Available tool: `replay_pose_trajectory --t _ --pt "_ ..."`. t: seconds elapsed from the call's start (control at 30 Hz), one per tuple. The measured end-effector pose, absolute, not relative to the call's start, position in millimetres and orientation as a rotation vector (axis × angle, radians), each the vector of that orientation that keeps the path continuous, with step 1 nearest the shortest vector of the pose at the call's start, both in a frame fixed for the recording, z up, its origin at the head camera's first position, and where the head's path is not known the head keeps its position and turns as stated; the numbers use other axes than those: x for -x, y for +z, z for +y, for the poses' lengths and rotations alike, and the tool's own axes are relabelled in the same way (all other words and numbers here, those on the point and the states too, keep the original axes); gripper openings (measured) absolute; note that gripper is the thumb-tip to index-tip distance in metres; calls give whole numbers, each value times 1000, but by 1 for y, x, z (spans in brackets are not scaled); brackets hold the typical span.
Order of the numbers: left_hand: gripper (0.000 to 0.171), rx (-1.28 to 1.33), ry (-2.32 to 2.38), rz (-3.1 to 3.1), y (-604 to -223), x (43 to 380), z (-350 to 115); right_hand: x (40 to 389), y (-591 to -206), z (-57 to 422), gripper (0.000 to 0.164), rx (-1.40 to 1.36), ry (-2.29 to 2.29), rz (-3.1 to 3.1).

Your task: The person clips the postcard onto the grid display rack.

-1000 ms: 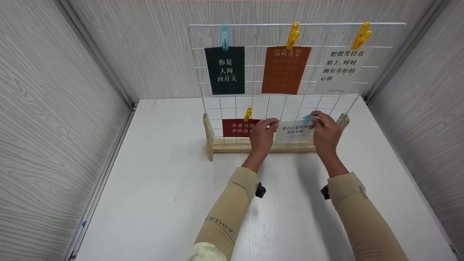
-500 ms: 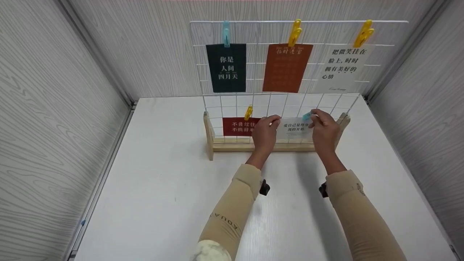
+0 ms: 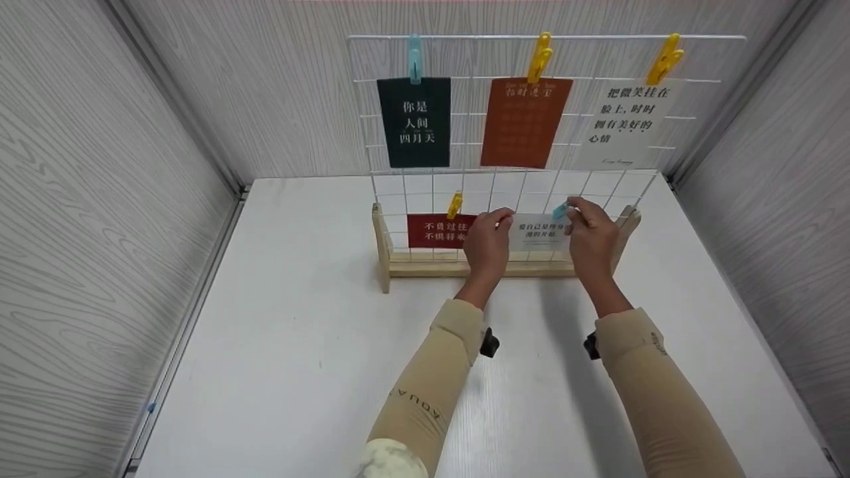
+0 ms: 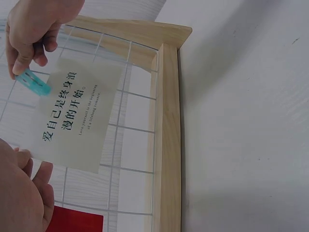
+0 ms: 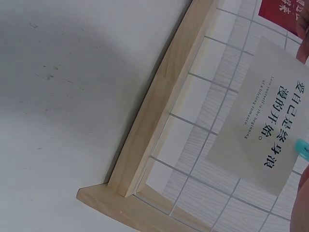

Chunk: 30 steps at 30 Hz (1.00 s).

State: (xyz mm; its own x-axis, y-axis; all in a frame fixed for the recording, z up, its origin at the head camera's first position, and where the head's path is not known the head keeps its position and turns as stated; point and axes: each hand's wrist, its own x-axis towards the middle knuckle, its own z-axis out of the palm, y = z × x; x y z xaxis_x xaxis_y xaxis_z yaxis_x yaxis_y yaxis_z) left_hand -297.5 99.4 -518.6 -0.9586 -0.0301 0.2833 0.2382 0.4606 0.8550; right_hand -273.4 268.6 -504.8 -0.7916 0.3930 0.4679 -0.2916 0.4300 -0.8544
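Observation:
In the head view, my right hand (image 3: pixel 593 236) pinches a light-blue clip (image 3: pixel 561 210) at the upper edge of a white card with dark print (image 3: pixel 539 232). The left wrist view shows the tip of that clip (image 4: pixel 36 83) over the card's edge. My left hand (image 3: pixel 487 244) has its curled thumb and fingers at the card's upper left corner, pinching it. The card (image 5: pixel 260 116) lies against a white wire grid (image 3: pixel 505 182). A red card (image 3: pixel 435 231) hangs just left, partly behind my left hand, with a yellow clip (image 3: pixel 455 205) above it.
The grid stands in a wooden base (image 3: pixel 425 269) on a white table (image 3: pixel 299 352). Higher on the grid hang a dark green card (image 3: pixel 415 149), an orange card (image 3: pixel 524 133) and another white card (image 3: pixel 617 149), each under a clip. Grey wood-grain walls (image 3: pixel 80 232) enclose the table.
My left hand has shifted slightly right along the white card's corner. My right hand stays at the light-blue clip, which has tilted a little. The head view has moved slightly.

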Motion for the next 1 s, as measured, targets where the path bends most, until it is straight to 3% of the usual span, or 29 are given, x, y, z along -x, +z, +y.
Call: replay_pose_trajectory --t 1.0 --pt "24 181 -1526 -2491 -519 295 97 263 -509 264 47 220 1358 -2224"
